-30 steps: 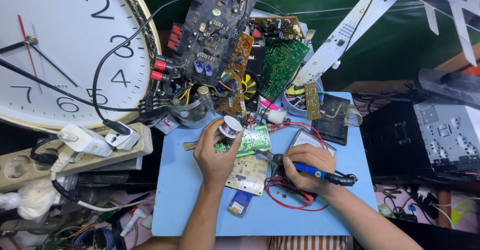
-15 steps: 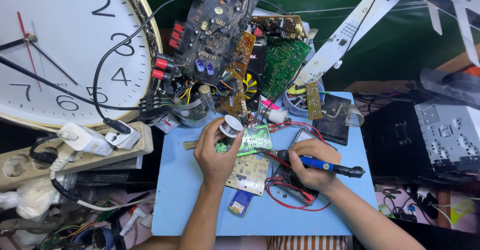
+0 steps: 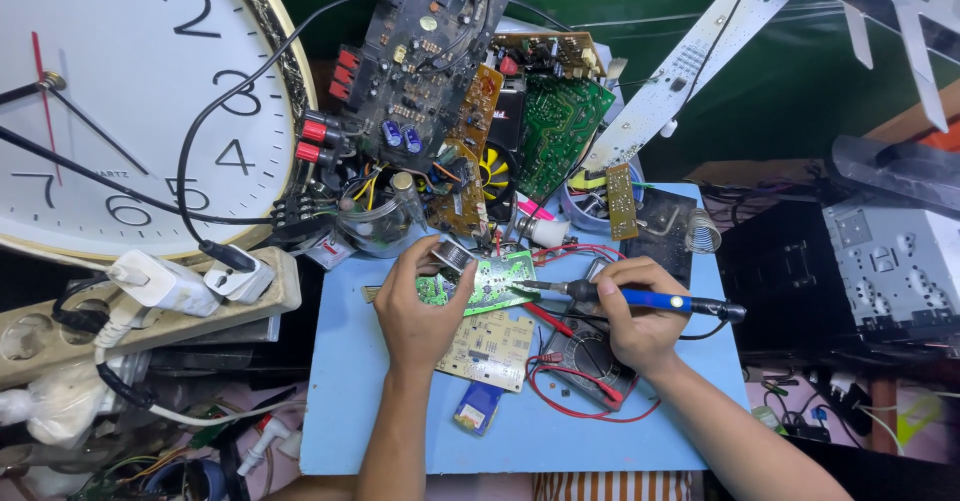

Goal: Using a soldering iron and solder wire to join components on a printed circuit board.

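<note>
My left hand (image 3: 418, 306) grips a small green circuit board (image 3: 497, 279) together with a spool of solder wire (image 3: 455, 256), above a blue work mat (image 3: 350, 401). My right hand (image 3: 637, 313) holds a blue-handled soldering iron (image 3: 640, 299) level, its tip pointing left and meeting the green board's right edge. A beige circuit board (image 3: 490, 346) lies on the mat just below my left hand. Under my right hand sits a dark multimeter (image 3: 580, 356) with red leads looping over the mat.
A heap of circuit boards (image 3: 450, 81) leans at the mat's far edge. A large wall clock (image 3: 120, 111) and a power strip with plugs (image 3: 150, 296) fill the left. A dark metal chassis (image 3: 880, 261) stands at the right. A small blue part (image 3: 478, 407) lies near the mat's front.
My right hand has lifted and levelled the soldering iron, bringing its tip leftward to the green board. My left hand has stayed on the board and solder spool.
</note>
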